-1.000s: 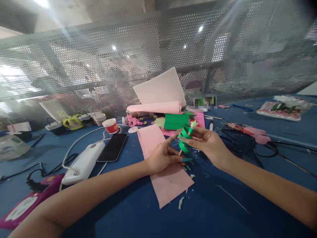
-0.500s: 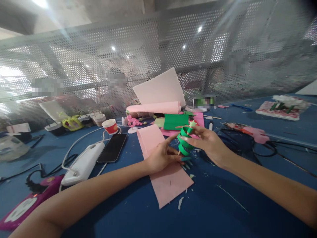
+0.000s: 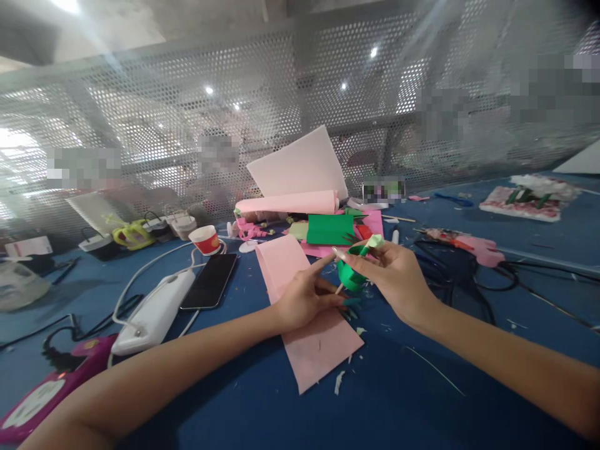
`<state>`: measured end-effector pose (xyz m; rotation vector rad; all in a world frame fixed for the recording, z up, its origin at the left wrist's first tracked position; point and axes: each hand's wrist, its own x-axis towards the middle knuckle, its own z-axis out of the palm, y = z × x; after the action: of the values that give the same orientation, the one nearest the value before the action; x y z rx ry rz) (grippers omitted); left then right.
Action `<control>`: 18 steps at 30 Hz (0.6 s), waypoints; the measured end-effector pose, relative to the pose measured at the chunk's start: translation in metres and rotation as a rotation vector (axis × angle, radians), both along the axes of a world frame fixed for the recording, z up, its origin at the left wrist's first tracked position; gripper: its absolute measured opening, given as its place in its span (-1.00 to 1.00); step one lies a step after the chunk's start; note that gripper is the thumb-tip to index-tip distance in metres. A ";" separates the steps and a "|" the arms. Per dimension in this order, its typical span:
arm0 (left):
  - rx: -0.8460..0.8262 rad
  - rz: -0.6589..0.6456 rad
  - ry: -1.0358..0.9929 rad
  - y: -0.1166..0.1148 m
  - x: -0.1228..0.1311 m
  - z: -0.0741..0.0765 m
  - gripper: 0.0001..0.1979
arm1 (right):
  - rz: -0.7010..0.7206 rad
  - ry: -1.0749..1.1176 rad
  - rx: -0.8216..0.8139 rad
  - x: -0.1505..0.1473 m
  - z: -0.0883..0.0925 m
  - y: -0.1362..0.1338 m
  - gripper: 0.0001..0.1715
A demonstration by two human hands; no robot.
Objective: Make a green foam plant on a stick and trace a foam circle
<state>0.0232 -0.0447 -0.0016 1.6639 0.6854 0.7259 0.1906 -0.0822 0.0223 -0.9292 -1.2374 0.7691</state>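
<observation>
A small craft tree made of a spiralled green strip [image 3: 351,276] is between my two hands, its coils bunched together. A pale green star [image 3: 375,242] sits at its top, leaning right. My left hand [image 3: 304,299] grips the low end around a thin stick, with the index finger stretched toward the coils. My right hand [image 3: 402,275] pinches the upper part just below the star, thumb across the front. Fingers hide part of the stick and strip. Under my left hand lies a pink sheet [image 3: 325,353], its far end curled over.
On the left are a black phone [image 3: 210,281], a white power strip [image 3: 152,312] and a red-and-white paper cup [image 3: 205,240]. Behind my hands lie a green sheet [image 3: 330,229] and a pink roll [image 3: 288,203]. A pink glue gun [image 3: 478,249] with cables is at right.
The green coils have bunched lower and closer together. The star has tipped to the right as my right hand shifted slightly right. My left hand has hardly moved.
</observation>
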 end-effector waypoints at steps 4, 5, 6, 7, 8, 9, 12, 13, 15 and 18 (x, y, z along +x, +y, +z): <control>-0.066 -0.010 -0.044 0.000 0.000 0.001 -0.13 | 0.004 -0.089 0.047 0.006 -0.004 0.002 -0.71; -0.067 -0.011 -0.043 0.000 0.000 0.001 -0.13 | -0.011 -0.108 0.055 0.006 -0.005 0.002 -0.71; -0.067 -0.012 -0.042 0.000 0.000 0.001 -0.12 | -0.029 -0.129 0.065 0.007 -0.005 0.002 -0.72; -0.066 -0.014 -0.044 0.001 0.000 0.000 -0.11 | -0.043 -0.155 0.076 0.007 -0.004 0.001 -0.72; -0.067 -0.017 -0.049 0.002 0.000 -0.001 -0.10 | -0.052 -0.183 0.089 0.007 -0.004 0.001 -0.72; -0.070 -0.020 -0.056 0.002 0.000 -0.002 -0.09 | -0.052 -0.208 0.101 0.008 -0.003 0.001 -0.72; -0.078 -0.016 -0.073 0.003 0.000 -0.003 -0.08 | -0.041 -0.253 0.126 0.008 -0.003 0.000 -0.70; -0.082 -0.014 -0.074 0.002 0.000 -0.003 -0.08 | -0.041 -0.261 0.129 0.008 -0.003 0.000 -0.69; -0.095 -0.013 -0.080 0.001 0.000 -0.001 -0.09 | -0.043 -0.277 0.127 0.009 -0.003 0.000 -0.69; -0.125 -0.022 -0.101 -0.001 0.001 0.002 -0.12 | -0.051 -0.299 0.118 0.010 -0.003 0.000 -0.70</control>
<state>0.0246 -0.0453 0.0001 1.5083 0.6275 0.7311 0.2003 -0.0822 0.0191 -0.9994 -1.4963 0.5223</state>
